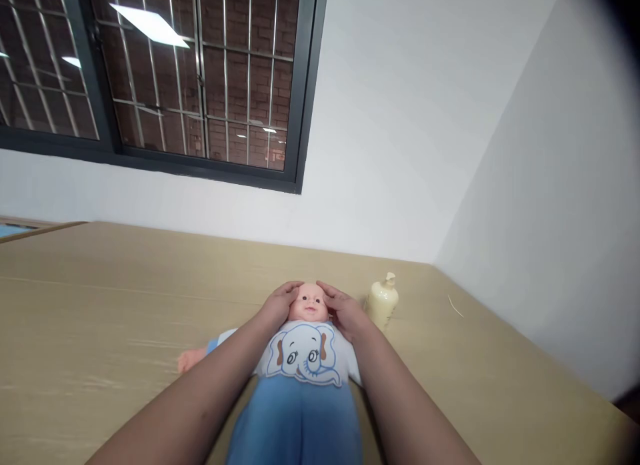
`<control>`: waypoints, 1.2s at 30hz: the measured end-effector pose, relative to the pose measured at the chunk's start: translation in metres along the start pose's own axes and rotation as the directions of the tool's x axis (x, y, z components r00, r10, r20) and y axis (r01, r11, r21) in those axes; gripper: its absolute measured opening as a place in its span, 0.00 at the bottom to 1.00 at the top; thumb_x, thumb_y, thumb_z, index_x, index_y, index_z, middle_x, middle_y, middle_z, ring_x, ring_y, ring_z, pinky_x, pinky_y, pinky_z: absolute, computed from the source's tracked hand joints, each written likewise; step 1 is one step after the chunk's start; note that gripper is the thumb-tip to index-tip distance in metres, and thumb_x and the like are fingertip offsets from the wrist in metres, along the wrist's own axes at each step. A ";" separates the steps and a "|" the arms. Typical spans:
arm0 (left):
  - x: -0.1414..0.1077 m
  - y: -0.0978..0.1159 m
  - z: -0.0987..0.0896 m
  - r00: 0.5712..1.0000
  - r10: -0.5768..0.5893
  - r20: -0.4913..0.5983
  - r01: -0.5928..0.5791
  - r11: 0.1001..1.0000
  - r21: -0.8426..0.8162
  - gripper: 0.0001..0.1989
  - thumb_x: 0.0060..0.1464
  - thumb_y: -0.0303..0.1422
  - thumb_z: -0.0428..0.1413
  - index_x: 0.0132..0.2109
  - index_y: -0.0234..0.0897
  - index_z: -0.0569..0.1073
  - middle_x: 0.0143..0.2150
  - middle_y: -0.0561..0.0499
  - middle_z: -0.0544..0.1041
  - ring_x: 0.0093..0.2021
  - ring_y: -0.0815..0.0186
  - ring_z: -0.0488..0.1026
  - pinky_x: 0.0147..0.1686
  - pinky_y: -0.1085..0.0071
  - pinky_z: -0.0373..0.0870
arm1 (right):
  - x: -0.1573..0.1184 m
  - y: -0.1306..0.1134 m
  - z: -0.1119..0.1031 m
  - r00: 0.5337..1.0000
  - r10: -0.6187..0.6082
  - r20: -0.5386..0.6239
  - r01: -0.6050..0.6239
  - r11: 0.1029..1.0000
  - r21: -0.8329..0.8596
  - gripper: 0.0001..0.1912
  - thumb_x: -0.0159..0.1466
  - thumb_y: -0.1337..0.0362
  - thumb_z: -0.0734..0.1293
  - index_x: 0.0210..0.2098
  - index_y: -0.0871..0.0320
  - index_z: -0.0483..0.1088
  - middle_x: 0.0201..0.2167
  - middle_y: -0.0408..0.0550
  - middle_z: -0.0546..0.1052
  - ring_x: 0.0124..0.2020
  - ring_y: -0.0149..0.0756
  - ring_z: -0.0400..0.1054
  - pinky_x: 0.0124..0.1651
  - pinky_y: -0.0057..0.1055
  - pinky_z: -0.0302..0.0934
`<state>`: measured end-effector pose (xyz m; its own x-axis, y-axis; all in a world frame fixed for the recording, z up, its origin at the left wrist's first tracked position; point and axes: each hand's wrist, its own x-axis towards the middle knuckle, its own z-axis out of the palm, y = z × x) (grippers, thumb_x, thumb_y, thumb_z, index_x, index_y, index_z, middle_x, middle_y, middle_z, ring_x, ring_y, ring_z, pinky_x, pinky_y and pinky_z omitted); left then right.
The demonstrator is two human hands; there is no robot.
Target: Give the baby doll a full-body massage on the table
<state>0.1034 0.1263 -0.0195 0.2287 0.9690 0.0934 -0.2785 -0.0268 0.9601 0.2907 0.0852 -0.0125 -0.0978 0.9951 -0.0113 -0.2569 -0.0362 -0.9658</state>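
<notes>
One baby doll (309,355) lies face up on the table (110,305), its long axis running away from the person, head toward the white wall (390,118) and legs toward the person. The left hand (281,306) and right hand (347,313) rest on opposite sides of its head, palms inward, fingers extended rather than gripping, probably to keep it centred and steady. Just beyond the right hand, a pump bottle (383,301) stands upright, perhaps for easy reach.
</notes>
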 end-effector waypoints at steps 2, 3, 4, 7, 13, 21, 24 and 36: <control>0.000 0.000 0.000 1.000 -0.021 -0.002 0.021 1.000 -0.017 0.23 0.44 0.43 0.66 0.46 0.36 0.79 0.46 0.41 0.82 0.47 0.52 0.78 0.48 0.58 0.74 | -0.002 -0.001 -0.004 0.999 0.014 0.029 -0.015 1.000 0.021 0.35 0.55 0.60 0.74 0.62 0.51 0.69 0.59 0.50 0.76 0.49 0.43 0.75 0.51 0.40 0.67; -0.001 0.001 0.000 1.000 -0.030 -0.002 0.030 0.999 -0.023 0.23 0.44 0.42 0.66 0.46 0.36 0.79 0.47 0.41 0.82 0.47 0.52 0.78 0.48 0.58 0.74 | -0.003 -0.002 -0.005 0.999 0.018 0.042 -0.019 0.999 0.027 0.36 0.54 0.60 0.74 0.62 0.51 0.69 0.59 0.49 0.75 0.49 0.42 0.75 0.50 0.39 0.67; -0.002 0.001 0.000 0.999 -0.035 -0.004 0.035 0.999 -0.028 0.23 0.44 0.42 0.66 0.47 0.36 0.79 0.47 0.41 0.82 0.47 0.53 0.78 0.48 0.58 0.74 | -0.004 -0.003 -0.006 0.998 0.021 0.054 -0.023 0.999 0.030 0.36 0.54 0.61 0.75 0.62 0.50 0.69 0.60 0.49 0.74 0.49 0.42 0.75 0.50 0.38 0.67; -0.005 0.005 0.002 0.999 -0.041 -0.011 0.041 0.999 -0.033 0.22 0.45 0.41 0.66 0.46 0.35 0.79 0.46 0.41 0.82 0.47 0.53 0.78 0.48 0.58 0.75 | -0.005 -0.004 -0.008 0.997 0.021 0.071 -0.022 0.999 0.023 0.36 0.53 0.61 0.76 0.61 0.50 0.69 0.60 0.49 0.75 0.48 0.41 0.75 0.48 0.36 0.67; -0.011 0.013 0.005 1.000 -0.003 0.025 0.003 1.000 0.007 0.23 0.46 0.45 0.66 0.46 0.35 0.78 0.46 0.43 0.81 0.46 0.54 0.78 0.48 0.60 0.74 | 0.000 -0.001 0.002 0.998 -0.068 -0.001 0.067 0.995 -0.070 0.32 0.56 0.55 0.76 0.58 0.52 0.71 0.54 0.51 0.78 0.50 0.43 0.74 0.53 0.40 0.67; -0.009 0.016 0.007 1.000 0.027 -0.003 -0.027 0.995 0.097 0.25 0.38 0.38 0.70 0.45 0.35 0.77 0.40 0.48 0.79 0.42 0.57 0.76 0.43 0.65 0.71 | 0.006 -0.003 0.010 0.974 -0.205 -0.096 0.174 0.948 -0.265 0.28 0.52 0.54 0.79 0.50 0.55 0.75 0.47 0.50 0.80 0.51 0.47 0.72 0.56 0.43 0.65; -0.008 0.016 0.007 1.000 0.021 -0.022 -0.019 0.996 0.082 0.23 0.39 0.36 0.70 0.44 0.35 0.77 0.37 0.48 0.79 0.40 0.58 0.76 0.41 0.66 0.70 | 0.005 -0.002 0.010 0.973 -0.210 -0.092 0.178 0.945 -0.273 0.25 0.55 0.53 0.77 0.50 0.54 0.75 0.46 0.50 0.80 0.49 0.46 0.73 0.55 0.43 0.65; -0.008 0.013 -0.004 0.985 -0.139 0.097 0.155 0.971 -0.184 0.25 0.41 0.28 0.66 0.50 0.34 0.78 0.48 0.39 0.80 0.42 0.53 0.80 0.39 0.62 0.76 | -0.005 0.000 -0.006 0.998 -0.067 0.015 0.067 0.997 -0.033 0.30 0.56 0.53 0.77 0.57 0.49 0.72 0.54 0.50 0.78 0.53 0.46 0.74 0.55 0.45 0.68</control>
<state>0.0940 0.1188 -0.0086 0.3550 0.9347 -0.0159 -0.4064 0.1697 0.8978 0.2975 0.0813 -0.0137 -0.0944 0.9939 0.0572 -0.2307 0.0340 -0.9724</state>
